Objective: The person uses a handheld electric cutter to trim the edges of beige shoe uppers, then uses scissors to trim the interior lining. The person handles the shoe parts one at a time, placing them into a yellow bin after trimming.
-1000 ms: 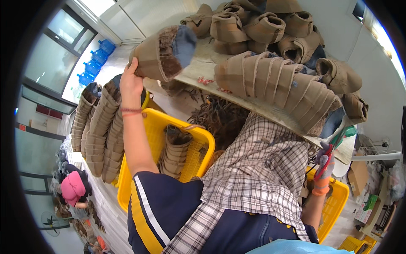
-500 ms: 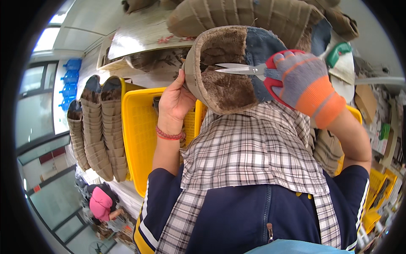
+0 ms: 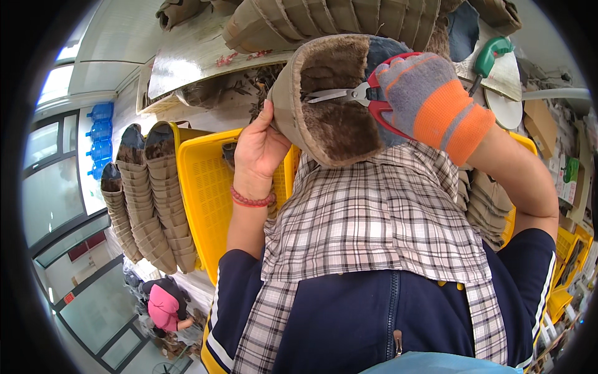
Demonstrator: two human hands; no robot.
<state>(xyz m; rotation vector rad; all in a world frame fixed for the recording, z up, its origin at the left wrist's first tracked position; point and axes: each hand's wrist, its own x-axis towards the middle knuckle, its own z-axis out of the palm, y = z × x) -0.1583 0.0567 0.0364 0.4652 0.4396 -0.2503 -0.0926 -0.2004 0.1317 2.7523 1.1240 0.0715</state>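
Note:
My bare left hand [image 3: 265, 146] holds the left side of a fur-lined shoe upper [image 3: 286, 106], tan outside with brown pile and a blue part inside. Its thumb presses the outer wall; its other fingers are partly hidden behind the upper. In a grey and orange glove, my right hand [image 3: 423, 93] is closed round the red handles of a pair of scissors [image 3: 358, 93]. The scissor blades point left, inside the upper's opening over the brown pile, and lie nearly together.
Nested uppers [image 3: 336, 22] lie across the bench [image 3: 187, 65] ahead. A yellow basket [image 3: 205, 206] stands at my left, beside tall stacks of uppers [image 3: 165, 206]. A green-handled tool [image 3: 492, 56] lies at far right. Another person in pink [image 3: 163, 305] works at lower left.
The scissors have moved slightly left and down, deeper over the pile, and their blades have come closer together. My left hand keeps its hold on the upper.

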